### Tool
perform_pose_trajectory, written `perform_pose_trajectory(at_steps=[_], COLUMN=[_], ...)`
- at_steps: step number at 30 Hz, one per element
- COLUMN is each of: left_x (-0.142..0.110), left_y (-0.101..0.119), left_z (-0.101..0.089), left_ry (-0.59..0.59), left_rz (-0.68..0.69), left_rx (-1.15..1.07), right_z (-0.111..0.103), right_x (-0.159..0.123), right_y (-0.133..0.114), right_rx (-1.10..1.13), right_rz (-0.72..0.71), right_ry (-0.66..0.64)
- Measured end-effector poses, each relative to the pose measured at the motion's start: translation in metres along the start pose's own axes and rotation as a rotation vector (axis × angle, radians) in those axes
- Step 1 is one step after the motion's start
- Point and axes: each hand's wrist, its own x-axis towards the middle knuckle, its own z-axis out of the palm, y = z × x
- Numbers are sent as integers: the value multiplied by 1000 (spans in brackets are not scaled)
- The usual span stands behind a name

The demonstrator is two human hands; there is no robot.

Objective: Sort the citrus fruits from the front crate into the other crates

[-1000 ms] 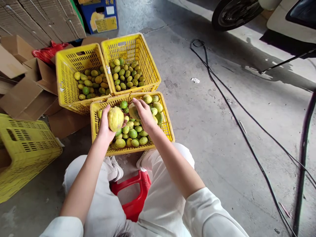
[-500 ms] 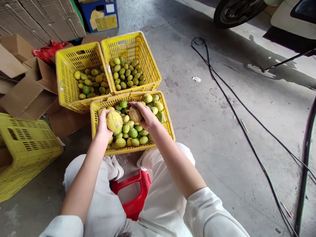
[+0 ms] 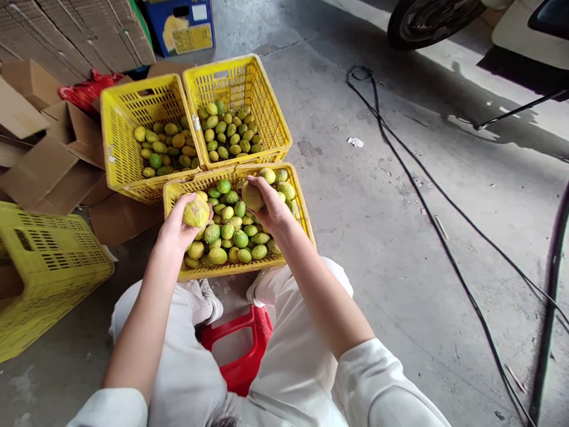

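Observation:
My left hand (image 3: 175, 224) is closed around a large yellow lemon (image 3: 196, 212) with rough, pale scarring, over the left part of the front yellow crate (image 3: 231, 271). On the right, my right hand (image 3: 273, 207) grips a duller, brownish-green lemon (image 3: 252, 197), partly covered by the fingers. Both hands are above the crate and apart from each other. Beneath and between them lie many smaller green and yellow lemons (image 3: 240, 239). Larger pale ones (image 3: 285, 190) sit at the crate's right end.
Behind are two yellow crates, the left one (image 3: 116, 139) and the right one (image 3: 276, 115), each part-filled with fruit. Another yellow crate (image 3: 48, 237) and cardboard boxes (image 3: 48, 172) are at left. A red stool (image 3: 244, 362) is between my legs. Black cables (image 3: 427, 207) cross the floor at right.
My left hand has shifted left and slightly up, and its lemon shows a different side. My right hand has moved a little right with its lemon. The gap between the hands is wider.

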Motion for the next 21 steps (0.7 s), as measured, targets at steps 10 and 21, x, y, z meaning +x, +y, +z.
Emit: perform_pose_trajectory(at_steps=[10, 21], left_x=[4, 2], left_y=[1, -1], left_z=[1, 2], left_ry=[20, 13], left_rz=[-34, 5], left_rx=[-49, -11], right_z=[-2, 1], right_x=[7, -2], right_y=[1, -2], right_rx=[-25, 37], right_rz=[58, 32], right_ry=[98, 51])
